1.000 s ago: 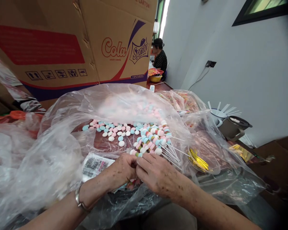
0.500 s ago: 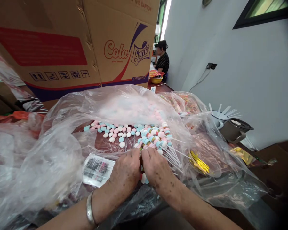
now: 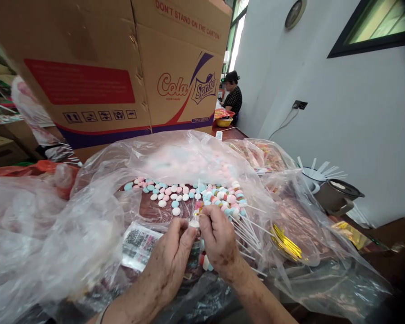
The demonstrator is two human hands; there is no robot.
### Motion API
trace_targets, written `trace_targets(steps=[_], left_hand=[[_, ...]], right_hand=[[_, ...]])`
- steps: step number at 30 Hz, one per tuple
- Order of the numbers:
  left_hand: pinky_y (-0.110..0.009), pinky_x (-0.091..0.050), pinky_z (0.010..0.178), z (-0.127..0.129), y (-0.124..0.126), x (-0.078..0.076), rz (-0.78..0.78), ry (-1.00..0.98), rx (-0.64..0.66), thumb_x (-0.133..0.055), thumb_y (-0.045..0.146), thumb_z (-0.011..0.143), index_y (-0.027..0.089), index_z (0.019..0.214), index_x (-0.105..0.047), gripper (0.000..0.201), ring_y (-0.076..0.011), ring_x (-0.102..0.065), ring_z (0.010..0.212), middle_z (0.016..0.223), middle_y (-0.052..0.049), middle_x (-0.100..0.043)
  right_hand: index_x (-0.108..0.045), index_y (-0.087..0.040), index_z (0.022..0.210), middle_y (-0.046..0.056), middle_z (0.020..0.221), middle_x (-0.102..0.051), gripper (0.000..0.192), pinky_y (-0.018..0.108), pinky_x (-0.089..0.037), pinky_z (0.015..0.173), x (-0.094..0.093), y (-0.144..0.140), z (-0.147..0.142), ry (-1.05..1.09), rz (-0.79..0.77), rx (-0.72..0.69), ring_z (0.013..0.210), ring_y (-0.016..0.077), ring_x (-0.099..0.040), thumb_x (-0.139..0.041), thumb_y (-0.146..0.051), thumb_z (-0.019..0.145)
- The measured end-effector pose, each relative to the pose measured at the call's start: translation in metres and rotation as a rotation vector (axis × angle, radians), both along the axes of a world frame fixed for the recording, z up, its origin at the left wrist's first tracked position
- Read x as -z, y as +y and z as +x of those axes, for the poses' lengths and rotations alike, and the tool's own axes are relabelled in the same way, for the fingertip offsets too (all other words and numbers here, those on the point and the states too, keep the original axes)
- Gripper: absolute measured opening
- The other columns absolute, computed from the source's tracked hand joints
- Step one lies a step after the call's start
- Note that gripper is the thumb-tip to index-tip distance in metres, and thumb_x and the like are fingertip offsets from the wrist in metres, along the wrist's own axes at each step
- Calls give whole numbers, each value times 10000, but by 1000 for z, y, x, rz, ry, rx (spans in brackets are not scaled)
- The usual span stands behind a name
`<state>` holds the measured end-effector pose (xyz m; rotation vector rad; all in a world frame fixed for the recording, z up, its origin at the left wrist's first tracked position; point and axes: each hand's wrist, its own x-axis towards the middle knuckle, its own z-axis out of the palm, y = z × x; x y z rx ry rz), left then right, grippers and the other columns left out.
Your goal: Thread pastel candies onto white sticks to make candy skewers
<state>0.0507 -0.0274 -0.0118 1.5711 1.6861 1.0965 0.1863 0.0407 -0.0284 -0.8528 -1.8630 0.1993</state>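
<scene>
candy stick point(image 3: 198, 198) at frame centre is pinched between left hand point(image 3: 171, 256) and right hand point(image 3: 219, 238), a white piece on it; loose candies point(image 3: 168, 195) unthreaded above, finished skewers point(image 3: 232, 204) right.

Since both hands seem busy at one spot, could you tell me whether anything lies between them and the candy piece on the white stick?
Nothing visible does: the left hand and right hand both pinch the small pale round candy piece on a thin white stick directly, above the clear crinkled plastic sheet.

Candies point(image 3: 175, 194) lie on plastic sheet point(image 3: 70, 234) before carton point(image 3: 121, 67).
</scene>
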Motion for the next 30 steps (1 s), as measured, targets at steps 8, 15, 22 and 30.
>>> trace_targets(steps=[8,15,22,30], left_hand=[[-307,-446,592,-20,-1,-17,-313,-602,108,-482,661,931,206,895,-599,470,-207,-600,595,643,-17,-668],[-356,-524,804,-48,10,-27,76,-1090,388,-521,649,938,176,962,-769,534,-240,-701,744,729,-67,-783],[-322,-511,802,-55,4,-21,-286,-687,315,-517,618,955,144,856,-770,546,-222,-694,776,770,-81,-778],[-246,-584,638,-44,-15,-25,96,-1048,179,-876,323,734,197,1024,-755,338,-181,-700,721,871,-54,-763]], right_hand=[[-504,-215,842,24,730,-549,218,282,-433,647,-3,-3,-9,-155,230,4,693,176,-526,-387,-109,991],[-505,-219,855,-28,693,-544,195,222,-433,565,0,-23,-28,111,-162,-223,606,125,-535,-384,-161,997],[-527,-217,825,-13,724,-552,168,257,-406,627,-4,-32,-32,178,-68,-200,664,137,-529,-427,-141,936],[-536,-204,814,-70,583,-411,328,223,-248,461,7,-66,-67,615,-1232,-721,493,86,-329,-605,-515,893]])
